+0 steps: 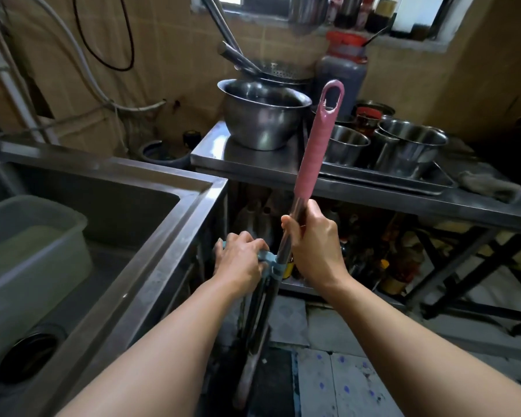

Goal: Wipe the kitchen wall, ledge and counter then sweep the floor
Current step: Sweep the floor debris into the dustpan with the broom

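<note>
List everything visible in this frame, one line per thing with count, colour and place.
pink-gripped metal broom handle: 1, pink over steel, centre, held tilted
blue plastic clip: 1, blue, on the handle's shaft
large steel mixing bowl: 1, silver, left end of counter
small steel pots: at least 2, silver, in a tray on counter
perforated steel colander: 1, silver, behind the bowl
dark jug with red cap: 1, against the wall
grey cloth: 1, counter's right end
steel counter: 1, centre right
steel sink: 1, left
translucent plastic tub: 1, pale grey, inside sink
left hand: grips the clip
right hand: grips the shaft
</note>
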Demonstrator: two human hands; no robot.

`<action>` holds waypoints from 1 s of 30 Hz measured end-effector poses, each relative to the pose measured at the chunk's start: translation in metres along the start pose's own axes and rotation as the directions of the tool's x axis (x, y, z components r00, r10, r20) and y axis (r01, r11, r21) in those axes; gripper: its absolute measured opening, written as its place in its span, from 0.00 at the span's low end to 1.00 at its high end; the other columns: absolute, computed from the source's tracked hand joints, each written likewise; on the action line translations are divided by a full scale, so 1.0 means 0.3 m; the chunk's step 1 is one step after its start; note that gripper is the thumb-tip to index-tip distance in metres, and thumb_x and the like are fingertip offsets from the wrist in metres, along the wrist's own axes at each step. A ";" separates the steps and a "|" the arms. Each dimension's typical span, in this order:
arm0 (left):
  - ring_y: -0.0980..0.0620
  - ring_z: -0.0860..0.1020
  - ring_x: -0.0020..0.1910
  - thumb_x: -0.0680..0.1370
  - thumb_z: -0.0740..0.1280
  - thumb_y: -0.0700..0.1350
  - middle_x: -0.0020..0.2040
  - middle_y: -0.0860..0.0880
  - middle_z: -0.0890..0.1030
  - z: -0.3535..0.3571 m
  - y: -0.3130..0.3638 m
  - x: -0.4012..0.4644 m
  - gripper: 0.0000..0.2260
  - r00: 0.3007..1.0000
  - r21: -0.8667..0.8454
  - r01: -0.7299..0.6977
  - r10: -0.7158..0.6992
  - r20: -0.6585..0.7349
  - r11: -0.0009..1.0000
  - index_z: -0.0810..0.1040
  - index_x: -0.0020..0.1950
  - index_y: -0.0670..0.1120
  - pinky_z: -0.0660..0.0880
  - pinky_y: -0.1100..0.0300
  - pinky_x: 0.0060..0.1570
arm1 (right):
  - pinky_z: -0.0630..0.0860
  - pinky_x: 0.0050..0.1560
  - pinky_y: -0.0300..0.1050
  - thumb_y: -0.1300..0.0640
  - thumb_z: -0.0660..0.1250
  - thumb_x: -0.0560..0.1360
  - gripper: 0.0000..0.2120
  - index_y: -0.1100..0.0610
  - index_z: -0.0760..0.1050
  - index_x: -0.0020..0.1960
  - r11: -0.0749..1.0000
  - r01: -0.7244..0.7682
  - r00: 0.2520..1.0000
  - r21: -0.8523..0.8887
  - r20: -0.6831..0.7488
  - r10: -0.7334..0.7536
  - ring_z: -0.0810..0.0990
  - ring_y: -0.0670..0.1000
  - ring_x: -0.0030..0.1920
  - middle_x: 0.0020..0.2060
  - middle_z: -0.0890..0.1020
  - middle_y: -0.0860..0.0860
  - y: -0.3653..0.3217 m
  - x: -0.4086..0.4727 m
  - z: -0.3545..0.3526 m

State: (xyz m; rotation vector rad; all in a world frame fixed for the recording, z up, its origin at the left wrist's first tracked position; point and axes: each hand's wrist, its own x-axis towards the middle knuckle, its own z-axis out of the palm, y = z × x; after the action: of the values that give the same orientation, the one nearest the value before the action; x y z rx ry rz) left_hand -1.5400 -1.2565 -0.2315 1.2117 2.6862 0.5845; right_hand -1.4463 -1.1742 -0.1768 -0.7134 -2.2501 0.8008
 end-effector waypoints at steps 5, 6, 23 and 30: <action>0.48 0.62 0.64 0.79 0.61 0.52 0.59 0.51 0.69 0.025 0.015 0.006 0.12 1.000 0.020 -0.006 0.006 0.003 1.000 0.71 0.62 0.54 0.51 0.47 0.71 | 0.79 0.38 0.50 0.54 0.66 0.76 0.06 0.56 0.71 0.46 0.999 0.033 0.999 -0.005 -0.036 -0.033 0.80 0.49 0.33 0.33 0.80 0.50 0.025 0.021 -0.015; 0.47 0.62 0.64 0.79 0.60 0.52 0.59 0.51 0.69 0.033 0.018 0.006 0.12 1.000 0.021 -0.004 0.004 -0.006 1.000 0.70 0.61 0.54 0.52 0.47 0.70 | 0.79 0.38 0.50 0.54 0.66 0.76 0.06 0.56 0.71 0.45 0.999 0.039 0.998 -0.009 -0.052 -0.040 0.80 0.48 0.32 0.33 0.80 0.50 0.029 0.026 -0.016; 0.48 0.62 0.62 0.79 0.60 0.53 0.58 0.52 0.69 0.077 0.062 -0.002 0.11 0.998 0.025 -0.005 0.006 -0.057 1.000 0.69 0.60 0.54 0.53 0.49 0.67 | 0.77 0.37 0.47 0.52 0.69 0.74 0.10 0.56 0.70 0.45 0.996 0.007 0.989 -0.086 -0.149 -0.020 0.78 0.53 0.33 0.31 0.78 0.50 0.059 0.044 -0.040; 0.49 0.62 0.62 0.79 0.60 0.53 0.58 0.52 0.69 0.081 0.082 -0.017 0.11 0.998 0.028 -0.020 0.022 -0.061 0.999 0.69 0.60 0.54 0.52 0.50 0.67 | 0.79 0.38 0.52 0.50 0.70 0.73 0.13 0.58 0.70 0.46 0.994 -0.019 0.986 -0.111 -0.165 0.001 0.80 0.55 0.34 0.31 0.79 0.52 0.069 0.036 -0.056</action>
State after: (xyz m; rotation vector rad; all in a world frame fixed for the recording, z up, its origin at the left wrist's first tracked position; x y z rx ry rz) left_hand -1.5129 -1.2384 -0.2441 1.2502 2.7442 0.5997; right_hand -1.4358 -1.1473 -0.1768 -0.8138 -2.1557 0.6000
